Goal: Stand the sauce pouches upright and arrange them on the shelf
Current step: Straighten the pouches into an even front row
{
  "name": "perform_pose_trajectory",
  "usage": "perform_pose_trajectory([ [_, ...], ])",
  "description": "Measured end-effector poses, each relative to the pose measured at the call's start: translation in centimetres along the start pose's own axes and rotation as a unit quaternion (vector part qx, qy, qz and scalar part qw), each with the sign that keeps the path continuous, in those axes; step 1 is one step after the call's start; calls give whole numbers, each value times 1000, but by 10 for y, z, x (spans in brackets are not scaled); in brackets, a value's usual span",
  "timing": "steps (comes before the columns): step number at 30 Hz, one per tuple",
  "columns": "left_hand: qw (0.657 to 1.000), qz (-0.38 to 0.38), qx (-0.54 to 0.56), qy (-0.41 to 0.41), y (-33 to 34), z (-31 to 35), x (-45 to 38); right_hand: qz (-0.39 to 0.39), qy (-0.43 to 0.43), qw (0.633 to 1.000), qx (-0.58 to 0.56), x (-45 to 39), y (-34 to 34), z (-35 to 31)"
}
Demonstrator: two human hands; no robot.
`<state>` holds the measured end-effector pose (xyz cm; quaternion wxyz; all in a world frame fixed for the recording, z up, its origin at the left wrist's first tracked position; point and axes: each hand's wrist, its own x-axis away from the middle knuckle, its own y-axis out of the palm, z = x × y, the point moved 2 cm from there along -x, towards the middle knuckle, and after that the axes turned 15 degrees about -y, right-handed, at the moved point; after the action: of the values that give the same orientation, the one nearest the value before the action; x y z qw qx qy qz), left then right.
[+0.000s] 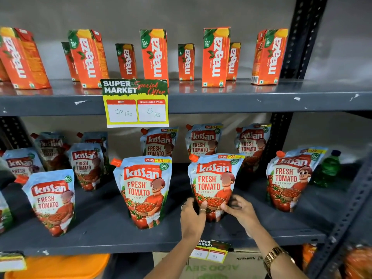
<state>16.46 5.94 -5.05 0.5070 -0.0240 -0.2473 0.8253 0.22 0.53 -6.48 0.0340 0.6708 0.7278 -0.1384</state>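
On the lower shelf point(104, 224): ketchup pouches stood upright.
Held pouch point(214, 178): base gripped by fingers of left hand point(192, 215) and right hand point(240, 211).

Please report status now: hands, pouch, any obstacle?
Left hand and right hand both gripping base of front ketchup pouch. Pouch upright on shelf. Nothing blocking; neighbouring pouches stand apart.

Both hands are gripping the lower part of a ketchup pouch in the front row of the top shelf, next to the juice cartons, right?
Not quite. The left hand and right hand do grip the lower part of a front-row ketchup pouch, but it stands on the lower shelf, beneath the juice cartons. The head view shows this.
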Motion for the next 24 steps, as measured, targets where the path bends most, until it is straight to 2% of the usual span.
perform_pose_trajectory([
  [7,1000,4,-9,29,-2,1,2,5,13,1000,-28,-1,0,-3],
  [16,999,-42,8,28,-3,-1,-8,33,16,998,-57,6,0,-8],
  [18,998,-26,31,42,-4,-3,-4,101,-3,993,-54,9,-4,-9],
  [20,996,14,53,75,-5,-1,6,206,-37,978,4,11,-14,-10],
  [22,989,36,60,130,-3,3,15,308,-61,946,79,16,-25,-13],
  [24,982,23,48,183,3,11,24,385,-82,912,119,19,-40,-15],
])
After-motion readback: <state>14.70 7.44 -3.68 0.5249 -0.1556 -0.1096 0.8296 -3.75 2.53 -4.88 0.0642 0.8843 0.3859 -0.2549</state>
